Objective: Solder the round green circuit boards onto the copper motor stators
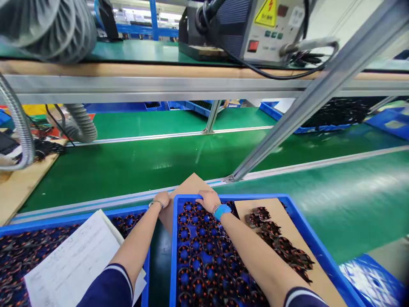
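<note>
Running across the whole view, a green conveyor belt [153,170] passes beneath a grey aluminium shelf frame [159,85] and behind two shallow blue plastic trays, a left blue tray [64,226] and a centre blue tray [174,256]. A flat tan cardboard sheet [281,209] lies along the right side of the centre tray, carrying a loose heap of dark wound parts [275,243], while a second tan cardboard sheet [191,185] stands tilted between the trays. A white printed paper form [70,260] covers part of the left tray. The centre tray is packed with round copper-wound stators [196,256], each with a blue centre, lying flat side by side; similar pieces show in the left tray. They probably feel dense and stiff for their size, and the fine windings look easily scuffed, so the outer ring is likely the safer hold. The left hand [162,199] sits on the upright sheet's edge, and the right hand [207,200] rests over the stators near the tray's far rim. Neither hand looks clenched, but whether either is grasping anything cannot be told. A blue wristband [223,211] circles the right wrist, a thin metal bracelet [156,204] the left.
</note>
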`<act>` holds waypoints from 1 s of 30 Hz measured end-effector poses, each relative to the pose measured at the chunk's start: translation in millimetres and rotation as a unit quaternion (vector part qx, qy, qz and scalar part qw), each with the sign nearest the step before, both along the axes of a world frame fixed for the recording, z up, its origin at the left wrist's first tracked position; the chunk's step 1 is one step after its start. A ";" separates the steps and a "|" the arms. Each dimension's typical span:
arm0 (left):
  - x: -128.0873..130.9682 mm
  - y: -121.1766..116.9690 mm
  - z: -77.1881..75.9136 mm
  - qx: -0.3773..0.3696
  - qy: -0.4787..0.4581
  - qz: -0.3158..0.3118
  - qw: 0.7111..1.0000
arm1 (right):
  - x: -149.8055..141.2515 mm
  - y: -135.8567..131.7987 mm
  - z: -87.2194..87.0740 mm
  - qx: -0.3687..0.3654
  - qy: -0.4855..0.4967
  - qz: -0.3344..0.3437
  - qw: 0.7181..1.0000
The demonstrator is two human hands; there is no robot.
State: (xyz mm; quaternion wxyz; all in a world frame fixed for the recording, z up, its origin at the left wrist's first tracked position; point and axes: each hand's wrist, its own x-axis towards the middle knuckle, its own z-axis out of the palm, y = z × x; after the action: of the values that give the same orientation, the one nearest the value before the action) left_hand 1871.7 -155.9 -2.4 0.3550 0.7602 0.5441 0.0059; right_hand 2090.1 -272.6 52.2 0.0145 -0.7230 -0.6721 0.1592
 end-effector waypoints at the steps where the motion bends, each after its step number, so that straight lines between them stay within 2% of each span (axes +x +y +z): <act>1: 0.7 -0.6 1.1 0.000 -0.009 0.011 1.000 | -1.3 0.6 -1.7 0.000 -0.005 -0.005 1.000; 4: 6.3 -2.3 10.8 0.008 -0.038 0.051 0.998 | -3.7 -8.1 6.1 0.008 -0.017 -0.011 1.000; 6: 10.6 1.4 25.3 0.021 -0.059 0.081 0.995 | -3.9 -15.8 17.8 0.015 -0.023 -0.012 1.000; 8: 9.6 13.7 48.5 0.039 -0.079 0.117 0.989 | -3.8 -22.0 28.8 0.021 -0.029 -0.013 0.999; 10: -2.4 34.9 80.5 0.067 -0.098 0.164 0.979 | -4.1 -25.8 35.4 0.026 -0.033 -0.012 0.999; 12: -28.5 59.0 117.4 0.108 -0.123 0.221 0.961 | -5.0 -27.0 35.9 0.031 -0.037 -0.012 0.999; 14: -67.1 74.5 152.2 0.151 -0.160 0.276 0.935 | -6.1 -25.9 30.9 0.035 -0.041 -0.013 0.998; 16: -113.0 70.6 177.1 0.166 -0.207 0.315 0.911 | -7.1 -23.1 21.8 0.035 -0.044 -0.010 0.998; 17: -137.0 60.1 184.2 0.162 -0.234 0.331 0.900 | -7.5 -21.2 16.3 0.033 -0.044 -0.006 0.998; 19: -183.8 24.3 187.5 0.139 -0.290 0.364 0.874 | -7.5 -17.2 4.0 0.028 -0.046 0.004 0.999; 23: -267.8 -81.8 169.2 0.111 -0.379 0.464 0.793 | -5.9 -12.6 -18.3 0.020 -0.056 0.027 0.998; 27: -338.2 -210.9 148.8 0.126 -0.406 0.587 0.689 | -5.5 -21.5 -24.1 0.022 -0.080 0.044 0.996; 30: -382.2 -330.2 137.2 0.167 -0.380 0.684 0.601 | -6.0 -39.3 -18.8 0.037 -0.088 0.054 0.994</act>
State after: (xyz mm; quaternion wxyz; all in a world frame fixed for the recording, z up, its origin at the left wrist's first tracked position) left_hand 1489.5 -486.2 134.8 0.2892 0.1414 0.7106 0.6256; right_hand 2084.2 -311.8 33.4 -0.0265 -0.6961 -0.7140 0.0700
